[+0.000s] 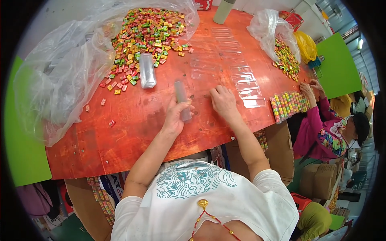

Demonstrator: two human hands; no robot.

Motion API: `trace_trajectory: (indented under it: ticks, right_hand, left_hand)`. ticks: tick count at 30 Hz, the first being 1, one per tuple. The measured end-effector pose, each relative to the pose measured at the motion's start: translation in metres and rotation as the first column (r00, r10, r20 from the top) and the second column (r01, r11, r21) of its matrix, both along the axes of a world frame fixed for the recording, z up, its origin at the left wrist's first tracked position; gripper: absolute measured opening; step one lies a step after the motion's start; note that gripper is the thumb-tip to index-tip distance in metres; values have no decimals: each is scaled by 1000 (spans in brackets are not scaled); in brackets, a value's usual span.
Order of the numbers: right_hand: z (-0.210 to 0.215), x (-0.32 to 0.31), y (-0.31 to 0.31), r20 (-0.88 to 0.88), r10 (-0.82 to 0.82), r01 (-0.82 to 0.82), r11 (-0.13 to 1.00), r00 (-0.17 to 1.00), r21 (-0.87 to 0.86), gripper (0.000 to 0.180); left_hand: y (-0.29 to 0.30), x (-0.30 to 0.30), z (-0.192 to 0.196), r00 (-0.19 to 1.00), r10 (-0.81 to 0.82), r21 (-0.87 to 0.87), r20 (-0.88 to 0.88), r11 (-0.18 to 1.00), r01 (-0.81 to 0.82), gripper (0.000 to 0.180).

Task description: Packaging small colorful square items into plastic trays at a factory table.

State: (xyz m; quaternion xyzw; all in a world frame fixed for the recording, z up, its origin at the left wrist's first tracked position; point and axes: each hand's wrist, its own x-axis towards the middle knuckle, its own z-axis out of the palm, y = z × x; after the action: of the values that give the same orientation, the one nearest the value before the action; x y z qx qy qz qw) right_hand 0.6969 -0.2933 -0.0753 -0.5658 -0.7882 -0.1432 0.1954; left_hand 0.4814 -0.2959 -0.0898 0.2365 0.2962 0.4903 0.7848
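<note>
My left hand is closed around a narrow stack of clear plastic trays, held tilted up over the red table. My right hand is just to the right, its fingers curled down close to the tabletop; whatever they may hold is hidden. Beyond and right of it, clear trays lie in rows, the nearest one catching the light. Another stack of clear trays rests to the left, by a big heap of small red, yellow and green wrapped pieces.
A large clear plastic bag spreads over the table's left side. At right, another person's hands touch filled trays near a smaller bagged heap. A bottle stands at the back. Cardboard boxes sit below the front edge.
</note>
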Motion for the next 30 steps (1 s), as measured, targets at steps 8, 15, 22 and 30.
trace_trajectory:
  ticks: [8, 15, 22, 30]
  right_hand:
    - [23, -47, -15, -907, -286, -558, 717, 310, -417, 13]
    - [28, -49, -20, -914, -386, -648, 666, 123, -369, 14]
    - [32, -11, -30, -949, -249, -345, 888, 193, -303, 9]
    - [7, -4, -36, 56, 17, -17, 1000, 998, -1, 16]
  left_hand:
    - [-14, 10, 6, 989, -58, 100, -134, 992, 71, 44]
    - [-18, 9, 16, 994, -79, 191, -78, 977, 92, 46]
    - [-12, -12, -2, 995, -77, -31, 55, 996, 79, 38]
    - [-16, -16, 10, 992, -27, -62, 124, 997, 35, 42]
